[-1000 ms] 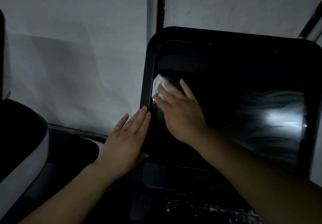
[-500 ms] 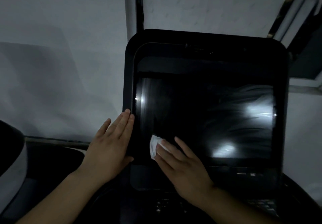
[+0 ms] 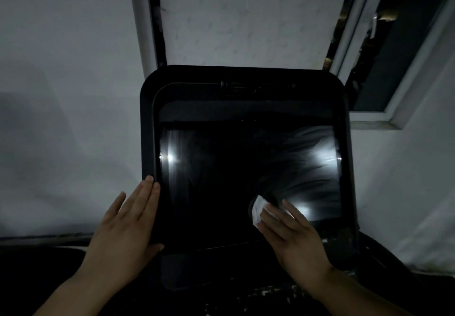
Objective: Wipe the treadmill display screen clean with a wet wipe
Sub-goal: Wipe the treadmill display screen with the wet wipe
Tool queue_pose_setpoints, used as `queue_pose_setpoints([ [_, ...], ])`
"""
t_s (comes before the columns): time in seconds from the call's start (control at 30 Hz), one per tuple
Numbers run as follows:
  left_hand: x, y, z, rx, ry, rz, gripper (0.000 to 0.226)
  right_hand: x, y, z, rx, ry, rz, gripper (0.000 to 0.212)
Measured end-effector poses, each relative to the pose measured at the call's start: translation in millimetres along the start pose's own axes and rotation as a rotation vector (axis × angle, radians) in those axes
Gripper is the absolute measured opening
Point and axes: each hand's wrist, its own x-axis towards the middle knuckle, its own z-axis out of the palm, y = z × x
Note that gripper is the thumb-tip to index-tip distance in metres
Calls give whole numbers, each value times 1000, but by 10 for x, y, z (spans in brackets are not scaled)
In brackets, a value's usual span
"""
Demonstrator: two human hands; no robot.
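Wiping underway — right hand (image 3: 293,234) low on the treadmill display screen (image 3: 229,180), flat fingers pressing a crumpled white wet wipe (image 3: 258,208) to the glass. Left hand (image 3: 125,227) bracing the left bezel, fingers together, thumb out. Smeary streaks glaring left and right — probably more passes needed; dark middle hard to judge.

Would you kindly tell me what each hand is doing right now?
Left hand: open, flat against the display's left frame, holding nothing.
Right hand: pressing the wet wipe onto the screen.
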Motion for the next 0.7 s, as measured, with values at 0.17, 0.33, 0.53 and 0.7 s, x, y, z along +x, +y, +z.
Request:
queue_pose_setpoints([
  [0.17, 24, 32, -10, -28, -1, -7, 139, -112, 253, -23, -34, 55, 120, 12],
  [0.33, 37, 104, -16, -58, 17, -39, 133, -375, 646, -162, -154, -73, 305, 23],
  [0.53, 76, 284, -37, -87, 69, 12, 126, -400, 730, -575, -218, -207, 672, 30],
  [0.7, 94, 521, -15, -160, 67, 135, 126, -96, 278, -788, 221, -14, 910, 9],
])
